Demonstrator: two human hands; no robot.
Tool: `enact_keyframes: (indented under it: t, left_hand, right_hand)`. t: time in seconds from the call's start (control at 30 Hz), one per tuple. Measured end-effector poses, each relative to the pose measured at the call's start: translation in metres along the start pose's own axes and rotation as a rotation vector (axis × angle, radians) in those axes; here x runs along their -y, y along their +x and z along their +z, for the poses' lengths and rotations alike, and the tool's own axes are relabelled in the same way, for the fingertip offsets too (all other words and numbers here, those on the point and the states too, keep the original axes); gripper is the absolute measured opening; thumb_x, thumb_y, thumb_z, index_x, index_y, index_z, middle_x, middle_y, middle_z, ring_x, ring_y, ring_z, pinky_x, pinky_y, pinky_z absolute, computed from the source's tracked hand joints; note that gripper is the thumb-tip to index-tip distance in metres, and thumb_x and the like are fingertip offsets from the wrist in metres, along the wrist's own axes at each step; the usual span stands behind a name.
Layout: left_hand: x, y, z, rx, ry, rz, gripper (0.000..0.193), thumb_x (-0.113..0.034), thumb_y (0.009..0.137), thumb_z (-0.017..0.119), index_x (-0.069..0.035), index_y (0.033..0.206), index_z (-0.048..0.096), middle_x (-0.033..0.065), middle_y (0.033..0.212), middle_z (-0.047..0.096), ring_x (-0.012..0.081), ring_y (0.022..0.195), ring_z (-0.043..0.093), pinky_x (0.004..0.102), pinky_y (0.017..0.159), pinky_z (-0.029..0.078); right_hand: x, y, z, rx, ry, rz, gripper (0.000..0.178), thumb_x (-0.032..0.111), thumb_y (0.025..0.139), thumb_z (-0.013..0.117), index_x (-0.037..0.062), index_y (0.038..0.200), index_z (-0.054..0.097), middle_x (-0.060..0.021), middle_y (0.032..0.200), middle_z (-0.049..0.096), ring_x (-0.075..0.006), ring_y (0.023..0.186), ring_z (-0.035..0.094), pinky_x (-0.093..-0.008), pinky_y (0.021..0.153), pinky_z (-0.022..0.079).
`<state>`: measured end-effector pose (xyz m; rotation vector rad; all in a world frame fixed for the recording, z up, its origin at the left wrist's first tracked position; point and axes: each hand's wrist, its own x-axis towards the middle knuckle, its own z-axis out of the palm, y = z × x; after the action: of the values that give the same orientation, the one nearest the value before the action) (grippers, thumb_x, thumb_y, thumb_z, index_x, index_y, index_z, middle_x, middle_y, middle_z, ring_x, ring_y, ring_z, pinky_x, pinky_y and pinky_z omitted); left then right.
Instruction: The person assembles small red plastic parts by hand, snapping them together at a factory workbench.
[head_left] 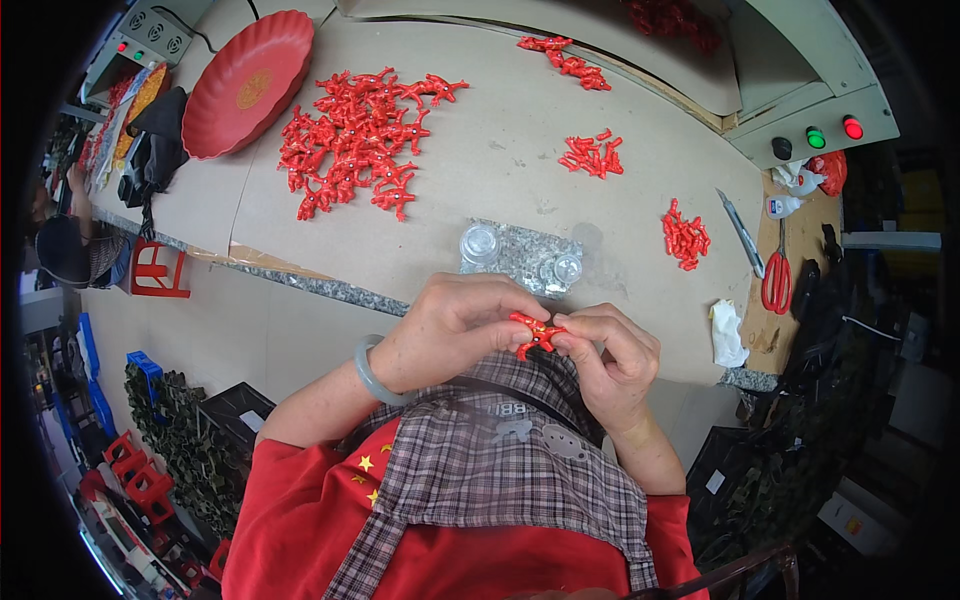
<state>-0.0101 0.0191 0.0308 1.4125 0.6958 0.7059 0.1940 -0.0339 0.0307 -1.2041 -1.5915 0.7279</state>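
A small glossy red figurine [539,338] with stubby limbs and gold marks is pinched between both hands, just in front of the table's near edge. My left hand [458,322] grips its left end between thumb and fingers. At its other end the thumb and fingertips of my right hand [612,352] close on it, hiding part of that side. Just beyond my hands, a speckled grey stone slab [520,250] carries a clear round dish [480,243] and a smaller clear cup [566,268].
Left of centre lies a large heap of similar red figurines [350,150], beside a red scalloped tray [215,110]. Small red parts form piles at the far middle [592,155] and right [686,235]. Tweezers [740,233], red-handled scissors [777,280] and a crumpled white tissue [728,333] lie right.
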Motion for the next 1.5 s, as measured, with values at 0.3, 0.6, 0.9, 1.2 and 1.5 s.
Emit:
enact_keyframes:
  t: [0.3, 0.6, 0.9, 1.2, 1.5]
  left_hand:
    - [-0.004, 0.003, -0.004, -0.014, 0.064, 0.026, 0.019, 0.0, 0.088, 0.07, 0.002, 0.107, 0.07, 0.0111, 0.099, 0.071, 0.0144, 0.087, 0.069, 0.0263, 0.075, 0.057]
    - [-0.008, 0.0, -0.01, 0.043, 0.131, 0.104, 0.018, -0.002, 0.089, 0.07, 0.002, 0.106, 0.07, 0.0107, 0.097, 0.071, 0.0165, 0.088, 0.068, 0.0293, 0.077, 0.056]
    - [-0.033, 0.023, -0.099, -0.544, 0.361, 0.094, 0.017, -0.005, 0.091, 0.067, 0.0, 0.107, 0.07, 0.0078, 0.095, 0.072, 0.0139, 0.087, 0.067, 0.0268, 0.076, 0.054]
    - [-0.039, 0.056, -0.148, -0.714, 1.418, 0.298, 0.027, -0.009, 0.085, 0.07, -0.001, 0.111, 0.069, 0.0153, 0.115, 0.066, 0.0303, 0.105, 0.061, 0.0391, 0.091, 0.05]
    - [-0.008, 0.171, -0.098, -0.348, 1.272, 0.417, 0.03, -0.007, 0.085, 0.065, -0.002, 0.115, 0.066, 0.0172, 0.126, 0.06, 0.0352, 0.119, 0.054, 0.0441, 0.1, 0.046]
  right_hand:
    - [-0.001, 0.001, 0.003, -0.013, 0.036, 0.011, 0.013, -0.006, 0.078, 0.076, -0.002, 0.088, 0.07, -0.0127, 0.079, 0.071, -0.0182, 0.065, 0.068, -0.0264, 0.056, 0.052]
    - [0.004, 0.005, -0.005, 0.056, -0.056, -0.07, 0.017, -0.006, 0.077, 0.076, -0.0022, 0.094, 0.071, -0.0136, 0.083, 0.071, -0.018, 0.069, 0.069, -0.0274, 0.059, 0.054]
    - [0.003, 0.008, -0.045, -0.05, -0.233, 0.069, 0.032, -0.005, 0.081, 0.07, -0.0002, 0.113, 0.07, -0.009, 0.077, 0.064, -0.0156, 0.066, 0.063, -0.0265, 0.059, 0.05]
    - [-0.009, 0.013, -0.067, -0.098, -0.268, 0.182, 0.025, -0.003, 0.085, 0.067, -0.0006, 0.11, 0.071, -0.0083, 0.076, 0.064, -0.013, 0.063, 0.06, -0.026, 0.056, 0.046]
    - [-0.034, 0.063, -0.057, 0.023, -0.431, 0.086, 0.019, -0.001, 0.086, 0.066, -0.0015, 0.104, 0.068, -0.0145, 0.097, 0.065, -0.0333, 0.081, 0.066, -0.0398, 0.072, 0.052]
